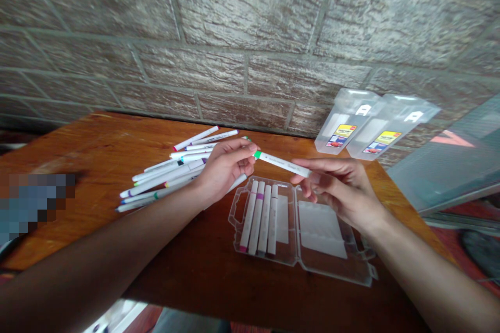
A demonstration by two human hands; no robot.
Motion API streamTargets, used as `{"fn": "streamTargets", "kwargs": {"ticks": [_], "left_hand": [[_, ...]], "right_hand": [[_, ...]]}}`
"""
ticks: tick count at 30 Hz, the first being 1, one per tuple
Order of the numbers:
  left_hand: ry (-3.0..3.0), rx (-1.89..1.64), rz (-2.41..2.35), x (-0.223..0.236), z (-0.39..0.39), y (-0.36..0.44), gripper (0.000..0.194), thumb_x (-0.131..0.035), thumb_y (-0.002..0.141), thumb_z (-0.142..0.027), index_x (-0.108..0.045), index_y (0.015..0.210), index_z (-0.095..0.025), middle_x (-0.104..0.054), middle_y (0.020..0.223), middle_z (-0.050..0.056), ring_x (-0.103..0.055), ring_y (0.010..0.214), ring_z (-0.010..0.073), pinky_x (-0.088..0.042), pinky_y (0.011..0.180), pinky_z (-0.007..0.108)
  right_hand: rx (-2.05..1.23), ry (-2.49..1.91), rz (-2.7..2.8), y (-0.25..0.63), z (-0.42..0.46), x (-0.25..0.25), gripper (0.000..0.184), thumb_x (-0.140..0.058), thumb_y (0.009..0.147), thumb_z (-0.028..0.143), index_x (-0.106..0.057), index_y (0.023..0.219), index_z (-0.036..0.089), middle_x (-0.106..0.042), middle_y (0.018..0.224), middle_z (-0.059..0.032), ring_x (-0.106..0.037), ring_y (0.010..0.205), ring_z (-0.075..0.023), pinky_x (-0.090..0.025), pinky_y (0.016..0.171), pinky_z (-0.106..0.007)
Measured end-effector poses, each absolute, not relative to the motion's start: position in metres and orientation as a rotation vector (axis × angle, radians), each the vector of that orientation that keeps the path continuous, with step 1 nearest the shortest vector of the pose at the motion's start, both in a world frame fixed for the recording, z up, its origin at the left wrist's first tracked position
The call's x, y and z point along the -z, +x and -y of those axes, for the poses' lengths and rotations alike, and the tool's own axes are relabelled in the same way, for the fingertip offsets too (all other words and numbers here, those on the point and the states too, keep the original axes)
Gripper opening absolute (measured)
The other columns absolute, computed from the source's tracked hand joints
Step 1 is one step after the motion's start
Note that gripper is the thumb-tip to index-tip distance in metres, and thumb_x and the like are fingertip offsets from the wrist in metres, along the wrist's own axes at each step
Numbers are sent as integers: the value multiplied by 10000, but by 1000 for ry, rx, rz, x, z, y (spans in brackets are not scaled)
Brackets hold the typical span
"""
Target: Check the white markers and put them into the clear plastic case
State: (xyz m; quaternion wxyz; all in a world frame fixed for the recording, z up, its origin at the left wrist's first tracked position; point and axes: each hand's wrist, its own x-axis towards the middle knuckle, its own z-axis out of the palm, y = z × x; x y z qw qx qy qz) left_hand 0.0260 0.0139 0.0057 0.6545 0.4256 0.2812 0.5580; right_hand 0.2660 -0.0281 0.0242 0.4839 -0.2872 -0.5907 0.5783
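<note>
Our left hand (230, 164) pinches the green end of a white marker (281, 163), thumb and fingers together; we judge it light, stiff and smooth enough to slip, best held mid-barrel. Our right hand (344, 187) has thumb and fingers closed on its other end, above the case's far edge. The open clear case (336, 272) holds four markers (260, 218) in its left half; farther right stand two labelled clear boxes (346, 112).

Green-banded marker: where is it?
Head view, near centre: the green-banded marker is held between the left hand and right hand, above the open clear case in the image.
</note>
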Motion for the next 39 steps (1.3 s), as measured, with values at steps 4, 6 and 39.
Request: {"fn": "streamTargets", "kwargs": {"ticks": [4, 6, 39], "left_hand": [[955, -1271, -637, -6, -14, 26, 158, -870, 749, -223, -745, 760, -127, -628, 662, 3, -522, 574, 81, -435, 522, 204], [958, -1270, -636, -6, -13, 26, 159, -870, 750, -223, -745, 758, -126, -626, 662, 3, -521, 577, 80, -436, 527, 203], [990, -1323, -628, -4, -16, 25, 167, -881, 767, -258, -766, 800, -141, -644, 694, 5, -510, 560, 69, -407, 526, 201]], "right_hand": [[-1413, -701, 1434, 265, 29, -26, 248, -864, 870, 300, -868, 1115, 263, -854, 917, -79, -687, 633, -107, -587, 560, -191], [-1412, -700, 1435, 264, 29, -26, 248, -863, 871, 304, -868, 1115, 260, -853, 918, -82, -684, 634, -109, -587, 562, -198], [-1290, -874, 1473, 262, 25, -21, 213, -896, 831, 323, -875, 1029, 247, -837, 841, -67, -666, 538, -103, -554, 478, -202]]}}
